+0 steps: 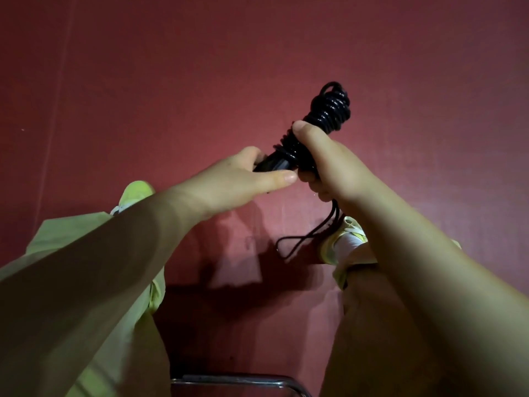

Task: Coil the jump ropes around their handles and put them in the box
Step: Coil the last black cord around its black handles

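Both hands held the black rope [329,110] bundle — right hand [323,161] curled round its coils, left hand [243,176] pinching the handle [274,164]; a loose loop [292,245] dangled over the red floor [143,81].

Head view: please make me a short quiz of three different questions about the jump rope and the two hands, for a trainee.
1. True or false: the black jump rope is fully coiled.
2. Which hand grips the coiled part? A) left hand B) right hand
3. Fill in: the loose loop of rope hangs beside a yellow ___.

Key: 1. False, a loop hangs loose. 2. B. 3. shoe.
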`<action>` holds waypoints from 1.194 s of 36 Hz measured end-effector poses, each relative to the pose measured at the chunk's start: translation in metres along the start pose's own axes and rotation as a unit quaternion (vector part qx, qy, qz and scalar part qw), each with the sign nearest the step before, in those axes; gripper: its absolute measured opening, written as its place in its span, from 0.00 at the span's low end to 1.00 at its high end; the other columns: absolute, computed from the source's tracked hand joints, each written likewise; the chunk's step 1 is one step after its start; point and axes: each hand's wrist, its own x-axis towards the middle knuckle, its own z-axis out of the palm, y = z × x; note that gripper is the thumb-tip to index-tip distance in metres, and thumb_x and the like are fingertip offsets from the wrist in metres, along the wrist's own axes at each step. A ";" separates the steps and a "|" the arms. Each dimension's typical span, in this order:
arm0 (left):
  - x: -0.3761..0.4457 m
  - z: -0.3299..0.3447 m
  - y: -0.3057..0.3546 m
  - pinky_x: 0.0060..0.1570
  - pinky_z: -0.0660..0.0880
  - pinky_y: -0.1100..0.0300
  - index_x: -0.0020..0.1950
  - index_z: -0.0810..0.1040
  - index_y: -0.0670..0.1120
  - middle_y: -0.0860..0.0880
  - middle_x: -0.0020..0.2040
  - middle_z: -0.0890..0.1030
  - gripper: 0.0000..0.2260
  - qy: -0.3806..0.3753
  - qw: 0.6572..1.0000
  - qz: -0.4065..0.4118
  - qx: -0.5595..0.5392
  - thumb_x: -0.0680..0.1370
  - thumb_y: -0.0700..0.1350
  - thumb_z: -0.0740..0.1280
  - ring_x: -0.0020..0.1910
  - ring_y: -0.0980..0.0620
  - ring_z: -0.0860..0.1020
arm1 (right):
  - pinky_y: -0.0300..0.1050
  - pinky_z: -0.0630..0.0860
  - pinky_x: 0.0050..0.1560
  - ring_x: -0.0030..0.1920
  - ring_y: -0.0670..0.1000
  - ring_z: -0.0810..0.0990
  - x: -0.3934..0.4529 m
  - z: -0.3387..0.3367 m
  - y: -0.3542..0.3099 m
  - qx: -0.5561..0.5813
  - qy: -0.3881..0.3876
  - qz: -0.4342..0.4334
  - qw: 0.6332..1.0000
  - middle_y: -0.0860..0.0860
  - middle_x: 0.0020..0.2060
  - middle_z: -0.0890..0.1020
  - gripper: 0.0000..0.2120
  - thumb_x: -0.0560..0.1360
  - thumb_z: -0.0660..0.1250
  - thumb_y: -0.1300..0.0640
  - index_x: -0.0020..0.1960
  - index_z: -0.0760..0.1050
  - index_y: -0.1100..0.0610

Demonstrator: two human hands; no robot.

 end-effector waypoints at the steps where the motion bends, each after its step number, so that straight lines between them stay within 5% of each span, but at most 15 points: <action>1: -0.001 -0.001 0.000 0.43 0.73 0.59 0.50 0.74 0.54 0.56 0.41 0.77 0.25 -0.021 0.998 -0.001 -0.065 0.59 0.66 0.68 0.39 0.58 0.75 | 0.43 0.55 0.26 0.24 0.47 0.58 -0.001 -0.001 -0.001 0.002 -0.002 -0.016 1.000 0.47 0.27 0.64 0.23 0.68 0.55 0.33 0.37 0.70 0.54; 6: -0.001 0.001 -0.001 0.44 0.75 0.57 0.56 0.76 0.43 0.53 0.35 0.77 0.31 -0.078 0.973 0.010 -0.217 0.57 0.58 0.72 0.36 0.54 0.75 | 0.43 0.54 0.26 0.24 0.46 0.57 -0.006 -0.004 -0.005 0.038 -0.048 -0.054 0.997 0.44 0.24 0.63 0.18 0.72 0.55 0.39 0.29 0.64 0.49; 9: -0.001 0.004 0.000 0.45 0.74 0.53 0.60 0.75 0.40 0.49 0.40 0.76 0.36 -0.059 0.983 0.013 -0.175 0.58 0.59 0.72 0.39 0.51 0.74 | 0.43 0.55 0.27 0.26 0.47 0.58 -0.007 -0.007 -0.005 0.025 -0.071 -0.045 0.996 0.46 0.26 0.64 0.20 0.75 0.55 0.39 0.31 0.65 0.51; 13: 0.003 0.005 -0.002 0.40 0.75 0.55 0.51 0.76 0.49 0.53 0.38 0.78 0.20 -0.001 0.998 0.031 -0.057 0.64 0.57 0.70 0.34 0.55 0.75 | 0.42 0.56 0.26 0.26 0.47 0.59 -0.005 -0.011 -0.003 -0.034 -0.061 -0.030 0.997 0.48 0.29 0.66 0.20 0.79 0.54 0.39 0.36 0.68 0.51; 17: 0.006 0.004 -0.009 0.39 0.71 0.51 0.48 0.73 0.47 0.49 0.40 0.76 0.18 0.096 0.989 0.040 0.108 0.69 0.57 0.72 0.37 0.50 0.74 | 0.41 0.56 0.25 0.25 0.46 0.58 -0.003 -0.009 0.002 -0.052 -0.057 -0.014 0.997 0.48 0.30 0.65 0.18 0.79 0.56 0.37 0.41 0.71 0.51; 24: 0.002 0.009 -0.005 0.36 0.68 0.52 0.42 0.68 0.49 0.53 0.36 0.72 0.17 0.161 0.969 0.101 0.160 0.68 0.57 0.72 0.35 0.51 0.72 | 0.39 0.57 0.28 0.20 0.41 0.61 -0.003 -0.006 0.002 -0.016 0.015 -0.039 0.999 0.42 0.22 0.64 0.22 0.77 0.59 0.36 0.32 0.68 0.50; 27: 0.002 0.007 -0.003 0.41 0.72 0.49 0.47 0.74 0.47 0.49 0.39 0.78 0.21 0.093 0.989 0.065 0.094 0.66 0.61 0.71 0.38 0.49 0.75 | 0.39 0.58 0.28 0.19 0.41 0.62 -0.005 -0.006 0.000 -0.006 0.026 -0.057 0.998 0.41 0.20 0.65 0.22 0.79 0.59 0.40 0.31 0.66 0.51; 29: -0.003 0.003 0.002 0.47 0.73 0.49 0.49 0.78 0.47 0.48 0.41 0.81 0.21 -0.025 0.993 0.019 -0.116 0.67 0.62 0.66 0.40 0.49 0.79 | 0.33 0.60 0.24 0.19 0.41 0.63 -0.007 -0.008 -0.002 0.035 0.013 -0.078 0.996 0.41 0.19 0.65 0.22 0.80 0.59 0.45 0.29 0.66 0.50; 34: -0.008 0.002 0.005 0.39 0.75 0.53 0.42 0.82 0.42 0.46 0.33 0.77 0.37 -0.260 0.871 -0.062 -0.412 0.66 0.73 0.51 0.29 0.49 0.74 | 0.41 0.52 0.26 0.24 0.46 0.56 -0.009 -0.006 -0.006 0.116 -0.055 -0.123 0.984 0.46 0.24 0.62 0.18 0.69 0.60 0.40 0.26 0.66 0.48; 37: -0.009 0.004 0.005 0.31 0.67 0.59 0.41 0.77 0.45 0.51 0.29 0.70 0.35 -0.293 0.862 -0.046 -0.410 0.65 0.75 0.49 0.22 0.56 0.62 | 0.46 0.49 0.29 0.28 0.50 0.53 -0.006 -0.007 -0.006 0.130 -0.101 -0.127 0.978 0.49 0.28 0.60 0.16 0.64 0.60 0.36 0.32 0.63 0.48; 43: -0.005 -0.001 0.002 0.30 0.64 0.60 0.43 0.77 0.44 0.51 0.30 0.71 0.35 -0.211 0.925 -0.033 -0.313 0.66 0.75 0.51 0.23 0.56 0.58 | 0.46 0.52 0.30 0.28 0.48 0.58 -0.006 -0.017 -0.001 0.023 -0.093 -0.066 0.993 0.49 0.30 0.65 0.21 0.70 0.56 0.35 0.37 0.68 0.53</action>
